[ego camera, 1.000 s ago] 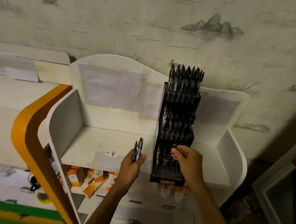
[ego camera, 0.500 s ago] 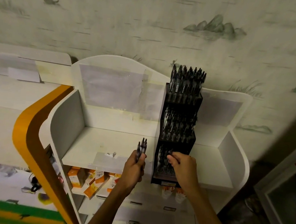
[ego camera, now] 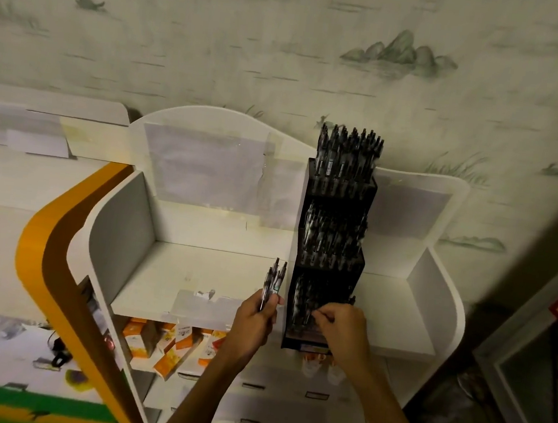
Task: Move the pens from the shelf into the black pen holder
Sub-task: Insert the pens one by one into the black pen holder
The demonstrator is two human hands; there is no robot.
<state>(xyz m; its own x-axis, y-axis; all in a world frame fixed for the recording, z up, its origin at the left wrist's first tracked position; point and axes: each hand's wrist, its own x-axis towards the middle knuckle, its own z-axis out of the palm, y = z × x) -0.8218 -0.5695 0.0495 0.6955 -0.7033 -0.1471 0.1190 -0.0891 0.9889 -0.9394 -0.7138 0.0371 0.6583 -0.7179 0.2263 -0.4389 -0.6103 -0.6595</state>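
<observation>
A tall black pen holder [ego camera: 330, 275] with three stepped tiers stands on the white shelf [ego camera: 195, 271], right of middle. Dark pens fill its top and middle tiers, and several stand in the bottom tier. My left hand [ego camera: 256, 319] grips a small bunch of pens [ego camera: 274, 279] upright, just left of the holder's bottom tier. My right hand [ego camera: 337, 327] is at the front of the bottom tier, fingers curled and pinching a pen [ego camera: 309, 314] there; its lower part is hidden among the others.
The shelf has white side walls [ego camera: 125, 216] and a curved back panel against the patterned wall. Orange and white boxes [ego camera: 170, 344] fill the level below. An orange and brown curved edge [ego camera: 45, 255] runs at the left. A framed panel [ego camera: 529, 375] stands at right.
My right hand has sunk lower into the holder's bottom tier with its pen. My left hand keeps its bunch of pens at nearly the same place.
</observation>
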